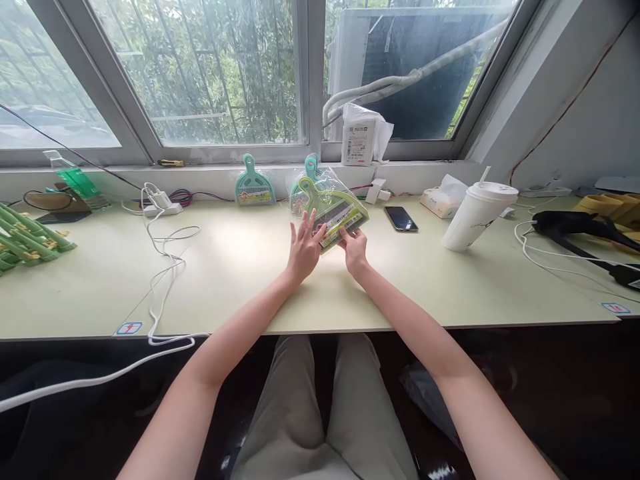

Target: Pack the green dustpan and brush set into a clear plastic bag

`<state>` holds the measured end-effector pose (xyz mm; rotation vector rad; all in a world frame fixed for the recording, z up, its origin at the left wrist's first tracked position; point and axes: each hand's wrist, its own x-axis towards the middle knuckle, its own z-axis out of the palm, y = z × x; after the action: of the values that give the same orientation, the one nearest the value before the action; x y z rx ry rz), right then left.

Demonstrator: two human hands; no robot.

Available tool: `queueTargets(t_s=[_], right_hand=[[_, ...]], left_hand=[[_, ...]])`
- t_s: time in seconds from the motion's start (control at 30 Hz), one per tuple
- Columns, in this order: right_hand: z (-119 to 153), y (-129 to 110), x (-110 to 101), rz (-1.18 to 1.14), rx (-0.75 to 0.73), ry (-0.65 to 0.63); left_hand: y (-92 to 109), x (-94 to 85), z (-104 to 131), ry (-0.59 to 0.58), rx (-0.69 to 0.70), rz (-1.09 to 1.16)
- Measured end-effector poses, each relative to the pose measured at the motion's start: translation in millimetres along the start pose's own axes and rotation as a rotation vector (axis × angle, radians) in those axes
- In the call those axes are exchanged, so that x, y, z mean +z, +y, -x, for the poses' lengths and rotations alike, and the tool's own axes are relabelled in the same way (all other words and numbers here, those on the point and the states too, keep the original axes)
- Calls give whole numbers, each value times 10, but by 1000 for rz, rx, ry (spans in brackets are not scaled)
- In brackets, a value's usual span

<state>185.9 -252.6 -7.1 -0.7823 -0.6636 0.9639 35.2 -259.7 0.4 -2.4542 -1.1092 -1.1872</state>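
Observation:
A yellow-green mini dustpan and brush set in a clear plastic bag point(333, 208) is tilted above the middle of the pale green table point(240, 280). My right hand point(354, 250) pinches the lower edge of the bag. My left hand point(303, 248) rests against its left side, fingers spread and touching the plastic. Behind it a teal dustpan set point(310, 168) leans against the window ledge. A second teal dustpan set point(255, 185) stands further left against the ledge.
A white lidded cup with a straw point(477, 213) and a phone point(401, 218) lie to the right. White cables and a charger point(163, 207) trail left. Green plastic pieces point(27, 240) sit at the far left, and black straps point(585, 230) at the far right.

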Motion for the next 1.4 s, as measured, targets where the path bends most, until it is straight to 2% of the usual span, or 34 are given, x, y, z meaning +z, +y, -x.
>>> queueTargets(t_s=[0.2, 0.3, 0.43, 0.47, 0.5, 0.57, 0.63, 0.67, 0.7, 0.73, 0.8, 0.9, 1.03, 1.1, 1.2, 1.27, 1.4], right_hand=[[-16, 11, -25, 33, -20, 29], [-4, 8, -19, 49, -16, 47], [41, -3, 7, 100, -27, 66], [54, -8, 14, 108, -33, 60], [67, -16, 21, 111, -37, 48], [87, -35, 37, 101, -39, 13], [100, -52, 56, 84, -35, -17], [105, -57, 67, 75, -31, -32], [111, -59, 78, 65, -25, -47], [118, -58, 88, 56, -19, -60], [132, -47, 106, 45, -11, -74], [136, -38, 110, 30, -31, -31], [81, -73, 71, 14, -49, 26], [59, -86, 58, 12, -36, 22], [70, -74, 71, 1, -1, 5], [96, -61, 89, -16, 20, -11], [126, -64, 102, -41, 15, -53]], left_hand=[[-8, -68, -47, -157, 167, -89], [-15, -84, -63, -198, 219, -116], [-17, -134, -62, -281, 373, -68], [-23, -148, -62, -268, 391, -39], [-35, -159, -64, -216, 370, -2], [-85, -159, -80, 8, 189, 103], [-163, -128, -117, 292, -128, 261], [-204, -103, -141, 403, -298, 368], [-239, -76, -164, 464, -450, 499], [-263, -48, -185, 463, -572, 654], [-262, 5, -203, 303, -707, 1002], [-156, 70, -157, -40, -710, 1395], [-11, 132, -69, -385, -683, 1549], [3, 136, -67, -392, -686, 1552], [-42, 99, -98, -191, -665, 1526], [-84, 63, -111, -103, -650, 1496], [-118, 27, -93, -88, -651, 1451]])
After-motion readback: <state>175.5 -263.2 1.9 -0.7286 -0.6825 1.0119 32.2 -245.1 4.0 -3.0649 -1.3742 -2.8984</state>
